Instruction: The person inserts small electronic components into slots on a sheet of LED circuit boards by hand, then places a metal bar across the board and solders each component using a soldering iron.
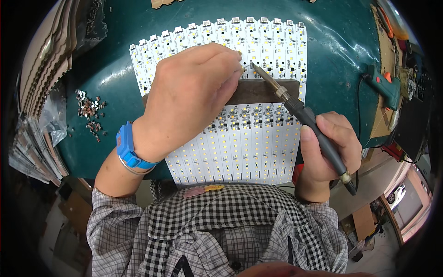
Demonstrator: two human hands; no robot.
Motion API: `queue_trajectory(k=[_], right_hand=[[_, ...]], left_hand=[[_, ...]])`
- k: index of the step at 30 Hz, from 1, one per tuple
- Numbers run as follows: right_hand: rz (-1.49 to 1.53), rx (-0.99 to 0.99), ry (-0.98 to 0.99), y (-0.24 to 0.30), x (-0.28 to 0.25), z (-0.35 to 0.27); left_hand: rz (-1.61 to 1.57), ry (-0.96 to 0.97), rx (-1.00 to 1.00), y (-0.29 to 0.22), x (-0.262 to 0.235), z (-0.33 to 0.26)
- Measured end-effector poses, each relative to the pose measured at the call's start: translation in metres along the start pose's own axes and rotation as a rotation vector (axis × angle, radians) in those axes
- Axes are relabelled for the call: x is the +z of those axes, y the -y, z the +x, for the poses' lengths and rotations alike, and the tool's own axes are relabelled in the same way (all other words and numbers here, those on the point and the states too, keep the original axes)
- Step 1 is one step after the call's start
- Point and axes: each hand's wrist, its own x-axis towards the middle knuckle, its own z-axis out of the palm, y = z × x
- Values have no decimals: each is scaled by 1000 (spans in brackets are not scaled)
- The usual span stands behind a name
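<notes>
The right hand [330, 150] is closed around a soldering iron [300, 111], whose tip points toward 10 o'clock and meets the LED panel [258, 143] near its top edge. The left hand [189, 97] (blue wristband [127, 147] on the wrist) pinches something thin — too small to tell — right at that tip. A dark bar [265, 91] lies across the panel. At 9 o'clock sits a scatter of small parts [90, 111]; at 3 o'clock, a green glue gun [385, 85].
</notes>
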Motion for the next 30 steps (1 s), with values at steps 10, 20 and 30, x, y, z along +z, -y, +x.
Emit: queue_trajectory(k=[10, 20, 30], right_hand=[[-16, -14, 101, 6, -5, 8], [29, 31, -9, 11, -8, -1], [88, -101, 150, 22, -9, 9]], left_hand=[[32, 10, 16, 0, 2, 2], [38, -8, 48, 2, -1, 2], [-24, -86, -19, 2, -15, -11]])
